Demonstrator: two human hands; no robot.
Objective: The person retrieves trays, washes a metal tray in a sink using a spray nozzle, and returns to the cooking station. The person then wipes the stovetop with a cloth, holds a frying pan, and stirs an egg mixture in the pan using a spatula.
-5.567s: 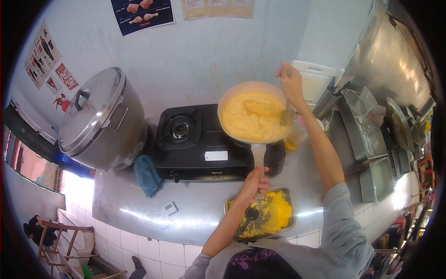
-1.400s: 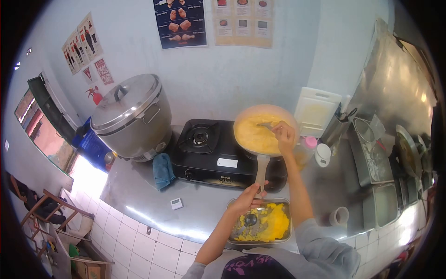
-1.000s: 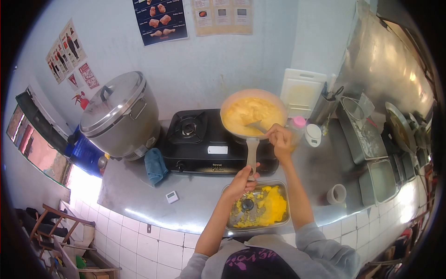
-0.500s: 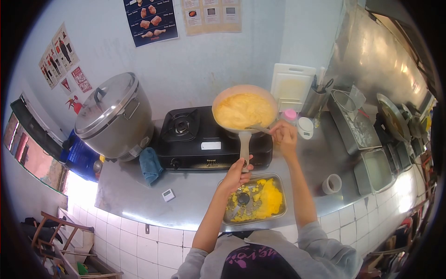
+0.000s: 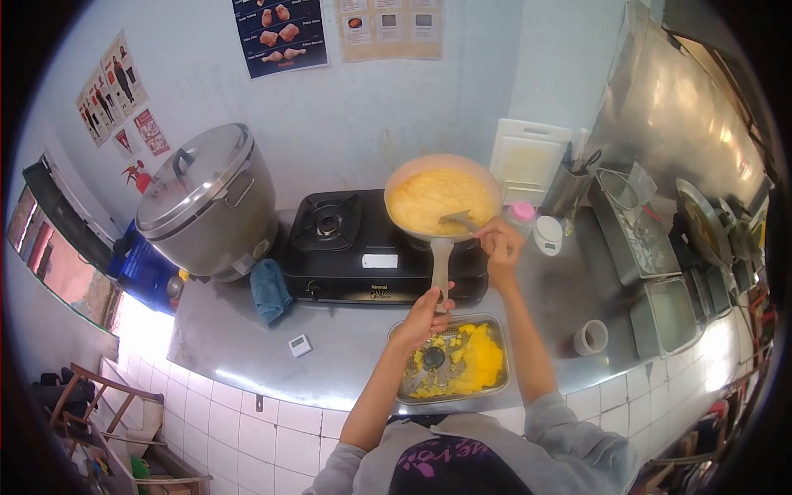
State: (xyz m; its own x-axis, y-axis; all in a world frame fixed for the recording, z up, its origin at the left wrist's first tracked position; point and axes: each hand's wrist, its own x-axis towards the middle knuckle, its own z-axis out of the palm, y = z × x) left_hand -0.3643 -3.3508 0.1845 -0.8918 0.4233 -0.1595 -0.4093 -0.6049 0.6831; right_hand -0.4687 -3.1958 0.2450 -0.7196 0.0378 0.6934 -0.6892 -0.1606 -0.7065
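Observation:
On the right burner of a black gas stove (image 5: 330, 285) stands a frying pan (image 5: 400, 177) with a pale handle pointing toward me. Yellow egg mixture (image 5: 441, 194) covers its bottom. My left hand (image 5: 422, 320) is closed around the end of the pan's handle. In my right hand (image 5: 501, 247) is a grey spatula (image 5: 459, 219), its blade in the egg at the near right of the pan. Below my left hand, a metal tray (image 5: 509, 363) holds yellow cooked egg pieces (image 5: 478, 359) and a utensil with a round dark part (image 5: 433, 356).
A large lidded metal pot (image 5: 202, 210) stands left of the stove, near a blue cloth (image 5: 269, 293) and a small white timer (image 5: 299, 346). To the right are a pink-lidded jar (image 5: 521, 214), a white scale (image 5: 548, 236), a cup (image 5: 591, 337) and metal containers (image 5: 670, 309).
The spatula has shifted within the egg, and its blade shows more. The egg surface looks flatter. My left hand keeps its hold on the handle. The camera view has moved slightly.

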